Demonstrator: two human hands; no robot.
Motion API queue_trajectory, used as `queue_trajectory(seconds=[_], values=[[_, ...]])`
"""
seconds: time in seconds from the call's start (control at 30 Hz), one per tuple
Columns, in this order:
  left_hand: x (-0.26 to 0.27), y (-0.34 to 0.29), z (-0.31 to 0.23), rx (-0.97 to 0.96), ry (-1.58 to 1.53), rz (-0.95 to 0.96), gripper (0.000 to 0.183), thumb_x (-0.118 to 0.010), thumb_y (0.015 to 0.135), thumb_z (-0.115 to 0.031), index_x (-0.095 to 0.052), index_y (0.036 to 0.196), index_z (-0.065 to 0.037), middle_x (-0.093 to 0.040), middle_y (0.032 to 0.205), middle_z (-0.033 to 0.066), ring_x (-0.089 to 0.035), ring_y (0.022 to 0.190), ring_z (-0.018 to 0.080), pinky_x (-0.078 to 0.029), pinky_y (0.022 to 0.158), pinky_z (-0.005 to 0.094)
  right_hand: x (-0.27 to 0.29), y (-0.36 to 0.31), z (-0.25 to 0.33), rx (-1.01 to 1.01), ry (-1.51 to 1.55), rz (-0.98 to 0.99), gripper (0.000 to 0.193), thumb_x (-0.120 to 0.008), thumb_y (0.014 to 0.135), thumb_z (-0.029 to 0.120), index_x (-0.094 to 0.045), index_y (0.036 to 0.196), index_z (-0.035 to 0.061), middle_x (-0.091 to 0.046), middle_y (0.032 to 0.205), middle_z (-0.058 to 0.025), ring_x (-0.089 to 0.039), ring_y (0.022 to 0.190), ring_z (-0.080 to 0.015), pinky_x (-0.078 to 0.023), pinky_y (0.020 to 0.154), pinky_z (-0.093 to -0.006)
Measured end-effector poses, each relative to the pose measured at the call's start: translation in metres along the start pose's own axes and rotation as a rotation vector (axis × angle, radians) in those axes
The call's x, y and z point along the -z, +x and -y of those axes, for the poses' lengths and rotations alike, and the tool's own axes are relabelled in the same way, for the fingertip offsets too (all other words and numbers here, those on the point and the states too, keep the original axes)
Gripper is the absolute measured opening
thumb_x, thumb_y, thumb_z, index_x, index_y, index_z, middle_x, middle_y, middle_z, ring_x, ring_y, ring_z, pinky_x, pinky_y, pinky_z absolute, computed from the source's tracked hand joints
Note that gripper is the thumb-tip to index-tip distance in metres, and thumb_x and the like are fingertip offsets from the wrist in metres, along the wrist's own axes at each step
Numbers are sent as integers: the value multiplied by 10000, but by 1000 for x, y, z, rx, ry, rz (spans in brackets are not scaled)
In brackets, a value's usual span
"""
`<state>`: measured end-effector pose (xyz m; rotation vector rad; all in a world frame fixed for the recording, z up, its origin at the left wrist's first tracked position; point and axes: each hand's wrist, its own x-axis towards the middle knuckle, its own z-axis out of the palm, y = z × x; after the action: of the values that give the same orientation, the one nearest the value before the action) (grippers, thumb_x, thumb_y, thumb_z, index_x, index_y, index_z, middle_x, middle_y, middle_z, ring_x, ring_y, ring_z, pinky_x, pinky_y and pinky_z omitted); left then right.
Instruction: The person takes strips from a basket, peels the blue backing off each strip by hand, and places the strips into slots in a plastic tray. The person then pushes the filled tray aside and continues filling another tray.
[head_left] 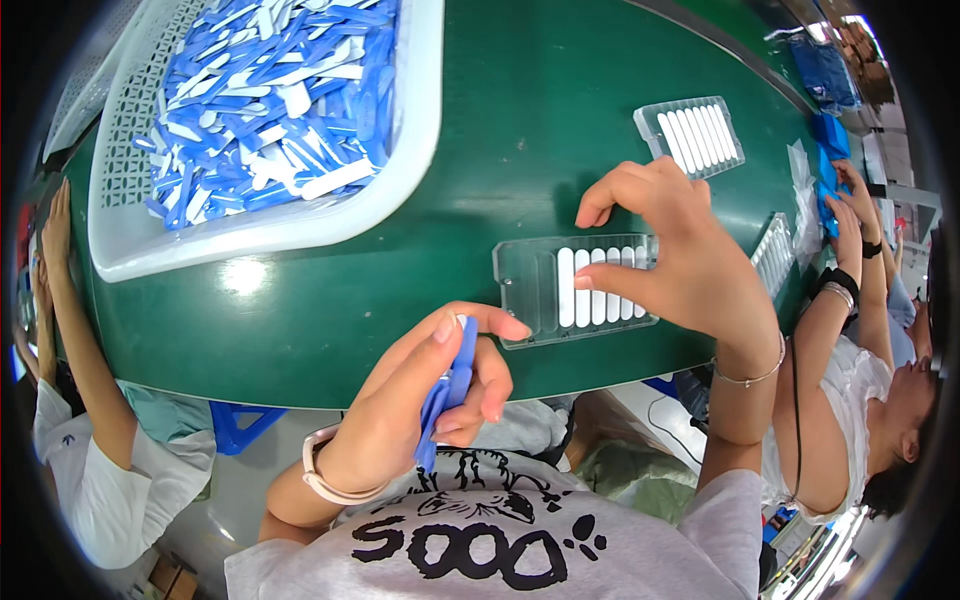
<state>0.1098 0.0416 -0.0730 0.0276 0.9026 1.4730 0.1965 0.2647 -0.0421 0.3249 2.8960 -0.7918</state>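
My left hand (415, 385) is closed around a small bunch of flat blue strips (460, 365), held low in front of my chest at the table's edge. Its index finger points toward a clear plastic tray (528, 295) lying on the green table. Rounded white strips (567, 290) stand side by side in the tray's right part, while its left slots are bare. Over that right part is my right hand (675, 235), its thumb and index finger spread wide with nothing between them. The thumb tip overlaps the white strips in view; whether it touches them I cannot tell.
A white plastic basket (270, 238) heaped with blue and white strips (280, 110) stands at the far left. Another clear tray of white strips (695, 135) lies beyond my right hand, and a third tray (775, 255) lies right. People work at both sides.
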Motion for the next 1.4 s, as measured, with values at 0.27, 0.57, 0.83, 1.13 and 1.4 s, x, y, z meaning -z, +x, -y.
queue_trajectory(seconds=[0.27,0.57,0.83,1.13,1.4], values=[[2,-4,5,48,-49,134,500,-261,1006,-443,-416,1244,-32,-534,750,67,-304,503,44,-300,458,193,-22,-6,35,194,568,2,129,-748,690,42,-665,789,36,-617,798,-62,-571,767,-180,-438,669,-294],[0,-6,1,100,116,68,459,-355,991,-404,-476,1124,19,-535,712,102,-300,467,49,-275,410,193,-21,-15,27,90,613,-96,102,-630,732,-41,-579,798,18,-621,839,-97,-550,717,-163,-406,629,-265],[5,-3,1,27,-14,9,493,-310,1001,-408,-478,1095,45,-535,689,105,-281,429,46,-249,365,198,-57,-51,32,439,-416,-395,135,-638,651,113,-591,776,88,-647,938,-42,-569,788,-146,-271,656,-354],[13,-5,1,2,-101,106,474,-256,1010,-418,-454,1159,-14,-501,702,50,-277,461,40,-279,408,185,-73,-55,64,177,-748,-409,447,-607,680,113,-636,1120,42,-652,842,-5,-521,825,-126,-189,670,-365],[10,-10,0,3,8,121,552,-224,992,-509,-390,1235,-42,-502,713,48,-296,483,52,-259,430,195,-50,-37,69,120,-290,-468,337,-751,649,192,-681,960,81,-635,937,-4,-504,860,-211,-300,806,-396]])
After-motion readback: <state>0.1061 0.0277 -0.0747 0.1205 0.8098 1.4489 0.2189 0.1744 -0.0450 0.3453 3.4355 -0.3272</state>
